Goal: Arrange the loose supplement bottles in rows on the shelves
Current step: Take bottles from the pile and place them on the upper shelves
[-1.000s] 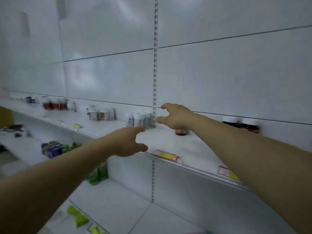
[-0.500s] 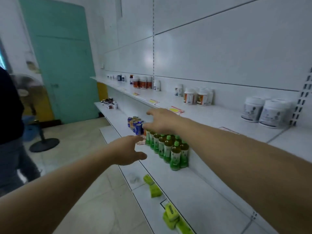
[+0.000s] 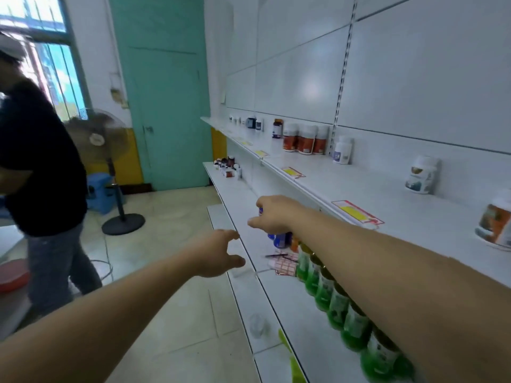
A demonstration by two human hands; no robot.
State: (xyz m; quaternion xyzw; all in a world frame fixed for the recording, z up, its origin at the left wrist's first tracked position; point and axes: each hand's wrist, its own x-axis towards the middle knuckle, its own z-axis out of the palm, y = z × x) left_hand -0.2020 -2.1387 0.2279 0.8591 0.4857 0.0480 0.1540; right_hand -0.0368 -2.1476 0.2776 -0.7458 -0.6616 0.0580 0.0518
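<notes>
- The right hand [image 3: 272,214] was just above the middle of the frame, its back to the camera and its fingers curled downward over a cluster of blue cans [image 3: 280,240] on the middle shelf [image 3: 235,189].
- A sliver of blue and red showed at that hand's left edge, but I could not tell whether the fingers held a can or only hovered over it.
- The left hand [image 3: 218,252] was a little lower and to the left, off the shelf edge, with thumb and fingers spread wide and nothing in it.
- The supplement bottles stood loosely along the upper shelf [image 3: 359,186] in the right half of the frame, in no row.
- Three orange-labelled bottles [image 3: 304,138] were packed side by side, with a dark bottle [image 3: 277,128] just to their left.
- A white bottle [image 3: 343,150] stood alone to their right, and a white jar [image 3: 421,175] stood well apart further right.
- Another jar [image 3: 496,225] was cut by the right edge of the frame.
- A clump of small bottles [image 3: 228,167] sat at the far end of the middle shelf, near the centre of the frame.
- A line of green bottles [image 3: 331,299] ran toward the lower right, partly hidden under the right forearm.
- A pink sheet [image 3: 284,264] lay beside the nearest end of that line.
- Yellow-and-red price tags [image 3: 358,212] sat on the front lip of the upper shelf.
- At the left of the frame were a person [image 3: 36,161] in a dark top and a standing fan [image 3: 96,134]; a teal door [image 3: 163,106] was left of centre.
</notes>
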